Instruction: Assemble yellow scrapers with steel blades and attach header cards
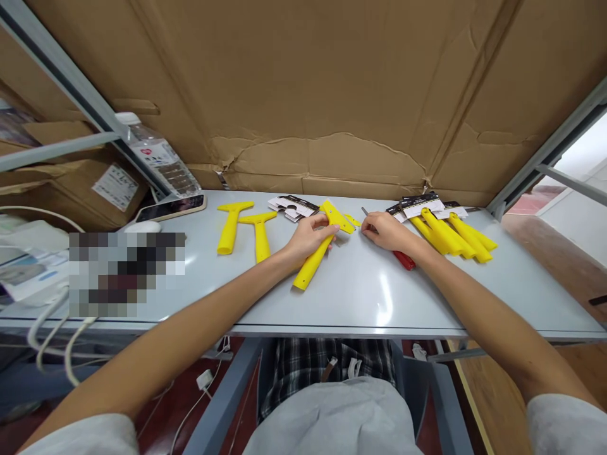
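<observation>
My left hand (310,239) is closed round a yellow scraper (313,262) near the middle of the table, its wide head pointing up and right. Just right of it, my right hand (383,231) holds a screwdriver; the thin metal tip sticks out at the fingers and the red handle (404,260) shows below the palm. A small yellow piece (351,220) lies between the hands. Two yellow scrapers (229,229) rest left of my left hand. Several yellow handles (458,237) are heaped at the right, beside black and white cards (422,203).
More cards (294,206) lie behind my left hand. A phone (171,207), a water bottle (164,161) and white cables (47,322) are at the left. Cardboard (308,95) stands along the back of the grey table (351,309), between metal shelf posts.
</observation>
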### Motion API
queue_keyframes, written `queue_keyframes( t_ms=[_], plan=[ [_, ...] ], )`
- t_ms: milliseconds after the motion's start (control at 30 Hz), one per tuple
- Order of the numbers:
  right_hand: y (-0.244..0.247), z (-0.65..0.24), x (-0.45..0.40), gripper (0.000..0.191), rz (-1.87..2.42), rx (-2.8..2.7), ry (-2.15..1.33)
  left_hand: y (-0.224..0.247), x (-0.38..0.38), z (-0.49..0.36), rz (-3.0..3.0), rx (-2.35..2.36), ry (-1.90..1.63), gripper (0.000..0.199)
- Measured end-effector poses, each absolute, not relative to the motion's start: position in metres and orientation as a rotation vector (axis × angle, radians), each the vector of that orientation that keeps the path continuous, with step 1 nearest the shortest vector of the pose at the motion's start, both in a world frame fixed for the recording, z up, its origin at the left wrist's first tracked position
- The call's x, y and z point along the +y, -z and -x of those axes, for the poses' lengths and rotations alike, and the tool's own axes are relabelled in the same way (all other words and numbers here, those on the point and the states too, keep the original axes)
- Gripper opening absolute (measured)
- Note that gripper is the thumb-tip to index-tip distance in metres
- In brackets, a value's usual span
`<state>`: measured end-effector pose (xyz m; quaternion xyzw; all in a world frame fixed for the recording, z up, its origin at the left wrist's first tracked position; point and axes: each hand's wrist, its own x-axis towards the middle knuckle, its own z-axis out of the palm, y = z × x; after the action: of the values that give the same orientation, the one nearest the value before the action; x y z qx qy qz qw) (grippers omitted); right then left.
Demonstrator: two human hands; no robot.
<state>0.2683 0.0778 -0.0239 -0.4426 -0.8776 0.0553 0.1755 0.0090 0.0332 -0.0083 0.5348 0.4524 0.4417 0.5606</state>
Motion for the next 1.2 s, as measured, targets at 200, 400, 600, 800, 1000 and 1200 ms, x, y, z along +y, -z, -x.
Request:
queue_keyframes(
  t_ms=[200,400,600,800,1000,1200],
  plan=[
    [0.017,-0.263,0.071,0.012,1.145,-2.274,-0.239,0.009,0.032,-0.011,-1.424,1.059,-1.028,0.035],
    [0.015,-0.245,0.058,0.014,1.046,-2.114,-0.436,0.011,0.030,-0.013,-1.475,1.054,-1.019,0.034],
    [0.014,-0.234,0.046,0.014,1.061,-2.129,-0.484,0.014,0.028,-0.014,-1.490,1.046,-1.040,0.034],
    [0.016,-0.231,0.047,0.009,1.111,-2.037,-0.582,0.012,0.027,-0.014,-1.480,1.061,-1.028,0.033],
    [0.021,-0.230,0.052,0.028,1.139,-1.737,-0.964,0.007,0.025,-0.014,-1.497,1.055,-1.019,0.035],
    [0.022,-0.221,0.047,0.040,1.206,-1.499,-1.139,0.008,0.024,-0.015,-1.493,1.050,-1.008,0.034]
  ],
)
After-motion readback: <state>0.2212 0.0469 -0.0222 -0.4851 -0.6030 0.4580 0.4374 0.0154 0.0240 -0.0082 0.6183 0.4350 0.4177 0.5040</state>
